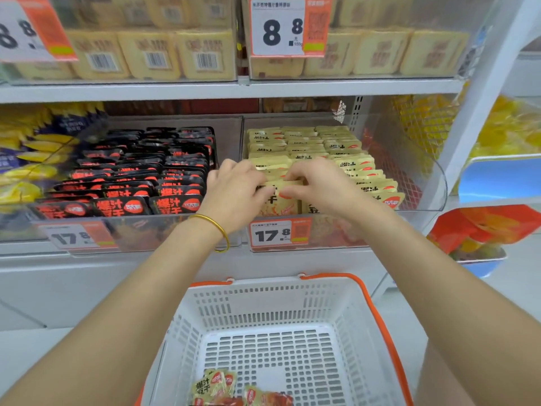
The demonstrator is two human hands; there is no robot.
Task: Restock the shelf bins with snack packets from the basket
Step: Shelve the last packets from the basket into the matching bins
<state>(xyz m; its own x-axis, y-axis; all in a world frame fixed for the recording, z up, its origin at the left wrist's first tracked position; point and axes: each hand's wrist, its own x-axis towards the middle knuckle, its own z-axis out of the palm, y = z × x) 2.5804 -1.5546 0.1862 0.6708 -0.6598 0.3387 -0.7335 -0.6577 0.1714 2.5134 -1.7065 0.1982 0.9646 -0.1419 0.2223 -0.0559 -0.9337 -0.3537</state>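
Tucking was observed in the clear bin point(424, 200). Left hand point(234, 194) was curled on the yellow packet point(282, 200), upright at its 3 o'clock, long axis crosswise; it was pinched by the right hand point(320, 186) from 3 o'clock, equally near. Spare packets point(216, 386) were seen in the basket point(292, 291) at 6 o'clock.

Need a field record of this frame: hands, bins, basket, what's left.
left hand: grips the front yellow packets, thumb on their face
right hand: grips the same front row, close beside the left hand
yellow bin: clear walls, rows of yellow packets, nearly full
price tag: 17.8
black packets: in the adjoining bin, on the left-hand side
basket: white, orange handles, below the shelf
basket packets: a few remain at the near edge
task state: not finished
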